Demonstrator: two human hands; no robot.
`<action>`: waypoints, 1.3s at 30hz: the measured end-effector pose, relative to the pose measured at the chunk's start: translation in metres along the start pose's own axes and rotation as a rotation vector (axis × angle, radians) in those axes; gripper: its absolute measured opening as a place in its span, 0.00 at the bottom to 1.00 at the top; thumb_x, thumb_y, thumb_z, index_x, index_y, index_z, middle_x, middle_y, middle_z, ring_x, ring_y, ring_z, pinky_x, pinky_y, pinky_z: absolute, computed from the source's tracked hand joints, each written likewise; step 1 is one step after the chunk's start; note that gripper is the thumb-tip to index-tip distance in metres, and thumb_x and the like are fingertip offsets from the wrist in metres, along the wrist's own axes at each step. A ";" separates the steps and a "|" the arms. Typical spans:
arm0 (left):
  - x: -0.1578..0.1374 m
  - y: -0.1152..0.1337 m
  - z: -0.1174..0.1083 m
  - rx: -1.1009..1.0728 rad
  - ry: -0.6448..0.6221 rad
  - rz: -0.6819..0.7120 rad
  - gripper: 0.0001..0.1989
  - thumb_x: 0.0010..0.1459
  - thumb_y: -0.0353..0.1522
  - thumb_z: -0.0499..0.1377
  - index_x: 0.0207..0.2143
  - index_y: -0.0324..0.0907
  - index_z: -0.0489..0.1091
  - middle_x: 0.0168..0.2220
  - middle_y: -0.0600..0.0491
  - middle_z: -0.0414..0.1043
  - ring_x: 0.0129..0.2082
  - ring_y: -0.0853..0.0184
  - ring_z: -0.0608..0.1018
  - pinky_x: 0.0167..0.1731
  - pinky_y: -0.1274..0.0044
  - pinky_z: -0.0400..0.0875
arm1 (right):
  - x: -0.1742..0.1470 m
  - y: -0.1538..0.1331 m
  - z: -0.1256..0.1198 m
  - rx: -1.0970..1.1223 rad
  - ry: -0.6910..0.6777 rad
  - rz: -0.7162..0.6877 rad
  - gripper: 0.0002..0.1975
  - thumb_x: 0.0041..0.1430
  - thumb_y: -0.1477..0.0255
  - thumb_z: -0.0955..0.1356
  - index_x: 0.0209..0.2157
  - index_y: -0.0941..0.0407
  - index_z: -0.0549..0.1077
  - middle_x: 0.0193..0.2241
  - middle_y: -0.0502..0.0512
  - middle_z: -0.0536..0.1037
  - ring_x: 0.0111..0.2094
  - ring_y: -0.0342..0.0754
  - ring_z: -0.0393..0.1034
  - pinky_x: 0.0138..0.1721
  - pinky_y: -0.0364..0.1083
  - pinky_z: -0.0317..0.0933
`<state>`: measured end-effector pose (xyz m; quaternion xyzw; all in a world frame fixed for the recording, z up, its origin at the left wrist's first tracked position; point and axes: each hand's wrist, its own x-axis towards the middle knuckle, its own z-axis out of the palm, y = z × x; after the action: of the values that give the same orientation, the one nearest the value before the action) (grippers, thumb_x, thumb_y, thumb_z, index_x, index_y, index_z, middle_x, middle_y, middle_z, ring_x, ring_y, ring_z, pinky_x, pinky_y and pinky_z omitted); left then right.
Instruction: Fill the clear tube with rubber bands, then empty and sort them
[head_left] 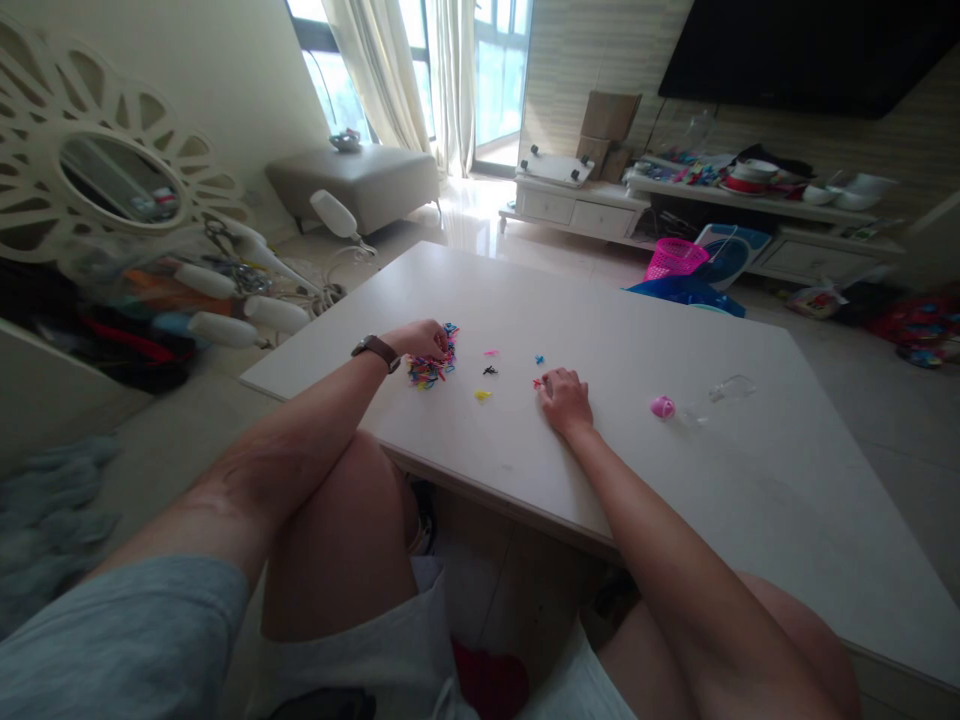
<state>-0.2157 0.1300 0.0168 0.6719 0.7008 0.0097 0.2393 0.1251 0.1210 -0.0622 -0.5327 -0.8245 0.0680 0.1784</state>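
My left hand [424, 340], with a brown-strapped watch on its wrist, reaches into a heap of tiny multicoloured pieces [429, 374] on the white table [480, 285]. Its fingers are pinched together at the heap, and what is between them is too small to make out. My right hand [565, 398] rests on the tabletop with curled fingers, its tips beside a red cluster [537, 384]. Between the hands lie small separate groups: pink [491, 352], black [490, 371] and yellow [482, 395]. A blue group [539, 359] sits just beyond my right hand.
Right of my right hand are a round pink object [662, 407] and a clear plastic piece [732, 388]. A white lamp with several shades [277, 314] stands left of the table. Beyond the far edge are a pink basket [675, 258] and a low cabinet [577, 215].
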 end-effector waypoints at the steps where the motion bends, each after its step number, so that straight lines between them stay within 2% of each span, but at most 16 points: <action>1: 0.001 0.000 0.001 0.006 0.000 0.001 0.19 0.42 0.39 0.66 0.37 0.40 0.81 0.31 0.51 0.79 0.28 0.66 0.73 0.24 0.79 0.63 | 0.000 0.000 0.000 -0.002 0.000 0.000 0.10 0.67 0.70 0.62 0.43 0.54 0.74 0.49 0.60 0.76 0.51 0.57 0.63 0.48 0.53 0.55; 5: 0.004 -0.002 0.003 0.028 0.003 -0.008 0.19 0.41 0.38 0.66 0.37 0.40 0.82 0.31 0.52 0.79 0.29 0.67 0.73 0.25 0.80 0.63 | 0.000 0.000 0.000 -0.009 0.004 -0.004 0.10 0.66 0.70 0.62 0.43 0.54 0.74 0.49 0.59 0.76 0.51 0.56 0.64 0.48 0.52 0.55; 9: 0.004 -0.003 0.004 0.017 0.020 -0.003 0.15 0.42 0.37 0.66 0.32 0.40 0.82 0.27 0.53 0.77 0.25 0.69 0.71 0.24 0.79 0.61 | 0.000 0.000 0.001 -0.019 0.014 -0.011 0.10 0.66 0.70 0.62 0.43 0.54 0.74 0.49 0.60 0.76 0.51 0.56 0.64 0.47 0.52 0.55; 15: 0.004 -0.005 0.001 -0.034 0.067 0.009 0.10 0.42 0.37 0.66 0.27 0.41 0.81 0.17 0.56 0.69 0.21 0.70 0.66 0.23 0.77 0.58 | 0.000 -0.001 0.001 -0.008 0.018 -0.011 0.09 0.66 0.71 0.63 0.43 0.54 0.74 0.48 0.60 0.76 0.51 0.57 0.64 0.47 0.53 0.56; 22: 0.010 -0.005 0.012 -0.222 0.087 0.119 0.10 0.44 0.38 0.66 0.27 0.40 0.80 0.19 0.57 0.71 0.20 0.72 0.65 0.23 0.78 0.58 | 0.000 0.002 0.004 0.028 0.067 -0.032 0.09 0.66 0.71 0.63 0.43 0.54 0.74 0.48 0.60 0.77 0.51 0.57 0.65 0.47 0.54 0.56; 28: 0.014 0.022 0.027 -0.347 0.002 0.204 0.12 0.46 0.39 0.67 0.30 0.41 0.81 0.23 0.54 0.76 0.21 0.72 0.70 0.23 0.80 0.60 | -0.006 -0.001 0.003 0.049 0.194 -0.148 0.10 0.66 0.72 0.62 0.45 0.55 0.73 0.47 0.60 0.77 0.50 0.56 0.66 0.47 0.54 0.55; 33: 0.019 0.051 0.034 -0.356 -0.020 0.389 0.09 0.49 0.36 0.66 0.29 0.39 0.81 0.23 0.53 0.77 0.23 0.71 0.72 0.25 0.80 0.62 | -0.013 -0.006 -0.001 0.083 0.182 -0.266 0.10 0.67 0.70 0.63 0.46 0.53 0.72 0.46 0.58 0.78 0.51 0.55 0.67 0.49 0.54 0.54; 39: 0.021 0.083 0.048 -0.474 -0.054 0.482 0.11 0.51 0.37 0.66 0.32 0.37 0.80 0.24 0.52 0.77 0.23 0.71 0.73 0.25 0.79 0.64 | -0.018 -0.008 -0.007 0.113 0.131 -0.373 0.18 0.64 0.66 0.66 0.54 0.53 0.71 0.55 0.59 0.75 0.57 0.56 0.65 0.53 0.54 0.54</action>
<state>-0.1205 0.1436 -0.0043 0.7439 0.4934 0.2110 0.3982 0.1277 0.1012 -0.0577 -0.3634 -0.8903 0.0452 0.2709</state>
